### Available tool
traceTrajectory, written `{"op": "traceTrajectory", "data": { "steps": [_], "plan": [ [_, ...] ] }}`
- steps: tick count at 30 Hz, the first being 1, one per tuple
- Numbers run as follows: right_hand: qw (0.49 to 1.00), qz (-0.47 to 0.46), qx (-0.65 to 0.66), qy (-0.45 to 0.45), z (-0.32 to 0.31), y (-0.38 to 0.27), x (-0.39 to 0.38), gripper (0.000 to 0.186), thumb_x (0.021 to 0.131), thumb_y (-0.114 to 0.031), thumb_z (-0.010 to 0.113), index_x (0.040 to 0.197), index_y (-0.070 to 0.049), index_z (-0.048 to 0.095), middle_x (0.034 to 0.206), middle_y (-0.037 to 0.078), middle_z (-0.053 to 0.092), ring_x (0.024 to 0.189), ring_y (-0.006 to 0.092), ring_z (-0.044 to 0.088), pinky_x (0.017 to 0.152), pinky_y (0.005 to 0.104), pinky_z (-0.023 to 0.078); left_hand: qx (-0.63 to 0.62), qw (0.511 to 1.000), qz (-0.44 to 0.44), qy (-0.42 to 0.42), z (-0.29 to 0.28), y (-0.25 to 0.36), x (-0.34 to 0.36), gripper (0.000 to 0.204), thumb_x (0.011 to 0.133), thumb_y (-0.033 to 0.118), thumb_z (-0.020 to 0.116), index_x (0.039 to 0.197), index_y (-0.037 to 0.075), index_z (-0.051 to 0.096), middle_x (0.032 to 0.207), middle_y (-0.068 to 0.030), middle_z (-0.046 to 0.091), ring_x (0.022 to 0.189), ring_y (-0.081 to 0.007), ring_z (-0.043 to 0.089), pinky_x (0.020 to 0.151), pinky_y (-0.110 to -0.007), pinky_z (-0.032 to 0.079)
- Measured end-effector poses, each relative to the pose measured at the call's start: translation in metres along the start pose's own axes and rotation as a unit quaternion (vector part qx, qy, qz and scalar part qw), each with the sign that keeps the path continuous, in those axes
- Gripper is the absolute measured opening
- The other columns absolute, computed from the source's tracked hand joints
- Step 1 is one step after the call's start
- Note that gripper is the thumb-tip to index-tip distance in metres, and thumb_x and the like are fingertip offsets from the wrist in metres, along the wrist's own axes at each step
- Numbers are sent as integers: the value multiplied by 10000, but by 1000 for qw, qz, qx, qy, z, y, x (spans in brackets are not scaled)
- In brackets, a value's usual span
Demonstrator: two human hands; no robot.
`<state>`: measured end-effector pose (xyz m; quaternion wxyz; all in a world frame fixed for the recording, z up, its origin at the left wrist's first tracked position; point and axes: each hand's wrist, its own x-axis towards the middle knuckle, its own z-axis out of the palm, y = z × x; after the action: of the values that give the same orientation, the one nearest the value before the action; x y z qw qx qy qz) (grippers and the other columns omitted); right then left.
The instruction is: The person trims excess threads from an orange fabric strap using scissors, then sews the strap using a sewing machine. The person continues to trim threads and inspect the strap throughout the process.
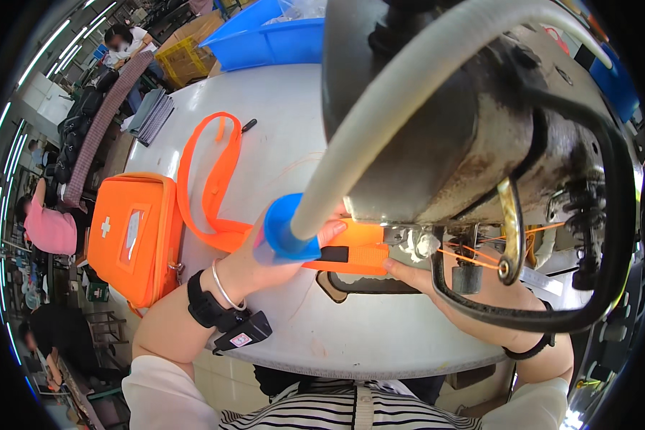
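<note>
An orange webbing strap (371,256) with a short black strip (334,254) lies beside the needle area of a sewing machine (437,165). My left hand (265,261) is closed on the strap, its thumb on top; a blue lamp head hides part of that hand. From the other side my right hand (426,281) pinches the strap's end at its front corner, and the machine's guard and parts cover many of its fingers. Leftward the strap runs into a loop (193,179) by an orange pouch (140,236) with a white cross. Orange thread (469,256) hangs at the machine.
The blue lamp head (288,233) on a grey flexible neck (394,93) arches over the white table (287,107). A black metal guard (609,215) juts out at right. A blue bin (265,39) and a carton (190,49) stand behind. Several people work at left.
</note>
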<state>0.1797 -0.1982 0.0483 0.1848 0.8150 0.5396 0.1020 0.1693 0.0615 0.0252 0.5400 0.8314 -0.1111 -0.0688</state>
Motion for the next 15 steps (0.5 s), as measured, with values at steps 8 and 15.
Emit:
{"op": "traceTrajectory", "data": {
  "steps": [8, 15],
  "plan": [
    [999, 23, -8, -43, -12, -3, 1, 506, 871, -93, 478, 1339, -281, 435, 655, 16, 408, 607, 166, 495, 513, 297, 385, -6, 1000, 10, -5, 1, -4, 3, 216, 904, 149, 553, 1057, 5, 604, 943, -94, 638, 886, -170, 580, 803, -306, 448],
    [898, 115, 424, -13, 4, 0, 0, 226, 851, -80, 545, 1072, -124, 571, 818, 45, 551, 684, 129, 537, 587, 278, 435, 46, 997, -39, -53, -3, 7, 6, 171, 909, 82, 510, 1024, -15, 590, 901, -66, 611, 864, -107, 548, 784, -258, 438]
  ]
}}
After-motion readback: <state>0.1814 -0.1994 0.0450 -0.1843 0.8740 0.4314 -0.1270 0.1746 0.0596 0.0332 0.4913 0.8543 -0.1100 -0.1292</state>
